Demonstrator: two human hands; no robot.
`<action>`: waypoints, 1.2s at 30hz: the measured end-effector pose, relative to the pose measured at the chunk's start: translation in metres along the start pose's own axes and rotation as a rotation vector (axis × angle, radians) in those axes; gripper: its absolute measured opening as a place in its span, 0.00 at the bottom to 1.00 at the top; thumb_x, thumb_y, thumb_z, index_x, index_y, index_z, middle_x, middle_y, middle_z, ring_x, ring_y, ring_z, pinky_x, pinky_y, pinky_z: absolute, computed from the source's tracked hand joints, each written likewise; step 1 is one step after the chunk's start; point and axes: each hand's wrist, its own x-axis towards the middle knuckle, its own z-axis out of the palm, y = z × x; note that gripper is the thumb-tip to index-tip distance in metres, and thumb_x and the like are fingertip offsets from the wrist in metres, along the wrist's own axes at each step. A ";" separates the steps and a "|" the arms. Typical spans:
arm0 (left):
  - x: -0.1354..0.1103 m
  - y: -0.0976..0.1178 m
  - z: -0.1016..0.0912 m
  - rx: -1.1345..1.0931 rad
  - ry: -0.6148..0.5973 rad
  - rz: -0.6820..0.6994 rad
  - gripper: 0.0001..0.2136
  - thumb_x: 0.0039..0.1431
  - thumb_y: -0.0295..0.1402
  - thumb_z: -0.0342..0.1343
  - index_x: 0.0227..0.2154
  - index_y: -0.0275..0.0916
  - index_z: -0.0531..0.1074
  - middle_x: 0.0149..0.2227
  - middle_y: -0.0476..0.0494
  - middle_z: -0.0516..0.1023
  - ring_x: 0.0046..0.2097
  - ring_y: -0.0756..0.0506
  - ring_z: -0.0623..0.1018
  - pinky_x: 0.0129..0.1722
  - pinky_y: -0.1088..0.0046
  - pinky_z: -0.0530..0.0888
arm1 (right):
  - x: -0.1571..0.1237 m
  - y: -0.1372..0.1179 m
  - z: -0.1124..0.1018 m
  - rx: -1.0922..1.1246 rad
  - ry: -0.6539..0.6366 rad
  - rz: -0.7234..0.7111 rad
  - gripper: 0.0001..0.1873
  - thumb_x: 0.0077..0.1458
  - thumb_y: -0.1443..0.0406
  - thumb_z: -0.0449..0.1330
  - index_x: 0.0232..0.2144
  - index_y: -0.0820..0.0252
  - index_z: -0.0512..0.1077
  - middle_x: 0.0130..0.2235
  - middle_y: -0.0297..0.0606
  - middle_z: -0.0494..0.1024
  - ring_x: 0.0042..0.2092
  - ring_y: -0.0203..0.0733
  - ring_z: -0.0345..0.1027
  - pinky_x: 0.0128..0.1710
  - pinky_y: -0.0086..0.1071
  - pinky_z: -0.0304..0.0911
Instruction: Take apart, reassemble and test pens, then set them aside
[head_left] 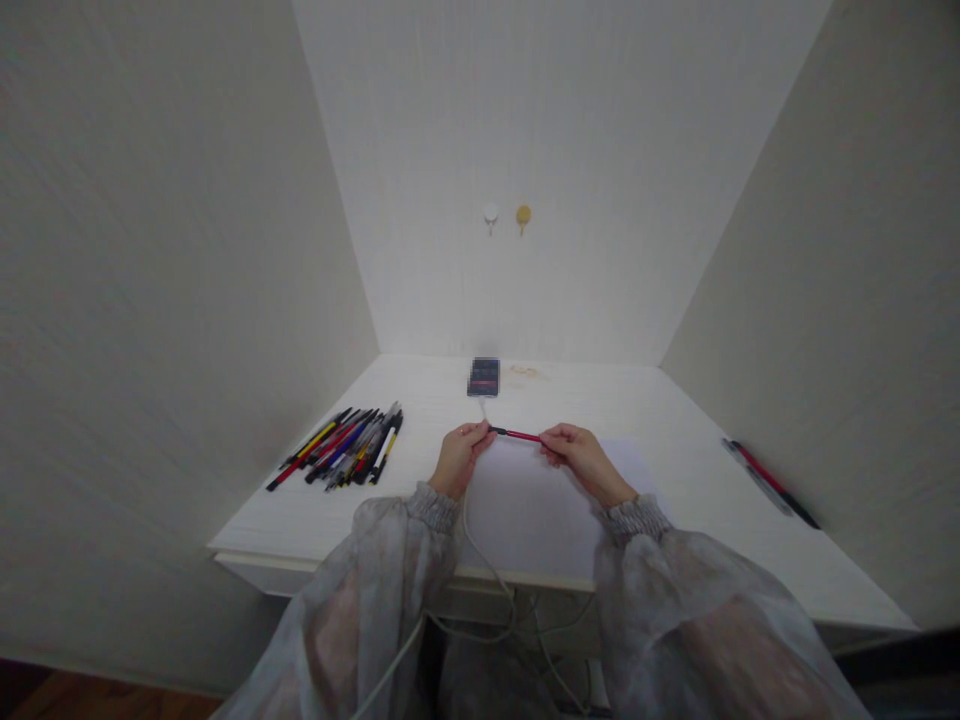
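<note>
A slim red and black pen (523,436) lies crosswise between my two hands, above a white sheet of paper (536,515). My left hand (454,460) pinches its black end. The red end is in the fingers of my right hand (585,462). Whether the black part is a separate cap is too small to tell. To the left, a loose heap of pens (341,450) in red, black, yellow, blue and grey rests on the white desk (300,525).
By the right wall lie a few pens (772,485), one red and black. A dark phone-like device (484,377) with a pale cable (480,550) sits at the back. Two hooks, one white (490,212) and one yellow (523,214), hang on the back wall.
</note>
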 end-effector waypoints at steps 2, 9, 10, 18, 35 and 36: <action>0.000 0.001 0.000 0.011 0.012 0.005 0.06 0.42 0.27 0.60 0.18 0.32 0.69 0.22 0.49 0.70 0.27 0.55 0.71 0.39 0.78 0.70 | 0.001 -0.001 0.000 -0.022 0.040 -0.061 0.11 0.33 0.61 0.64 0.19 0.62 0.68 0.23 0.33 0.72 0.22 0.30 0.60 0.22 0.26 0.57; -0.001 0.000 0.000 0.019 -0.014 0.030 0.07 0.43 0.28 0.60 0.17 0.33 0.68 0.21 0.50 0.69 0.28 0.55 0.70 0.39 0.78 0.69 | -0.003 -0.004 0.002 0.114 -0.072 0.026 0.13 0.40 0.58 0.61 0.28 0.60 0.68 0.27 0.35 0.73 0.24 0.34 0.65 0.23 0.28 0.61; -0.001 0.000 0.000 0.024 -0.017 0.029 0.07 0.42 0.28 0.60 0.17 0.33 0.68 0.22 0.50 0.69 0.28 0.55 0.71 0.39 0.78 0.69 | -0.004 -0.003 0.002 0.110 -0.105 0.069 0.15 0.43 0.55 0.58 0.29 0.60 0.68 0.26 0.36 0.74 0.23 0.33 0.65 0.21 0.28 0.60; 0.001 -0.001 0.000 0.013 0.001 0.015 0.08 0.40 0.28 0.61 0.17 0.32 0.67 0.21 0.51 0.69 0.27 0.55 0.71 0.39 0.77 0.69 | 0.002 0.004 -0.001 -0.058 0.004 -0.066 0.12 0.35 0.60 0.64 0.21 0.63 0.70 0.18 0.31 0.69 0.20 0.30 0.58 0.19 0.25 0.54; 0.001 0.001 -0.002 -0.073 0.004 0.041 0.07 0.41 0.27 0.61 0.16 0.33 0.68 0.21 0.51 0.69 0.29 0.55 0.71 0.40 0.78 0.69 | 0.003 0.001 -0.003 0.005 0.072 -0.091 0.09 0.33 0.65 0.64 0.22 0.62 0.70 0.20 0.31 0.70 0.23 0.31 0.60 0.25 0.27 0.56; 0.001 0.001 -0.002 -0.077 0.004 0.042 0.07 0.41 0.26 0.61 0.16 0.33 0.68 0.21 0.52 0.69 0.29 0.55 0.71 0.40 0.78 0.69 | 0.003 0.001 -0.003 0.015 0.069 -0.089 0.10 0.33 0.65 0.64 0.22 0.62 0.70 0.20 0.31 0.70 0.23 0.31 0.60 0.25 0.27 0.56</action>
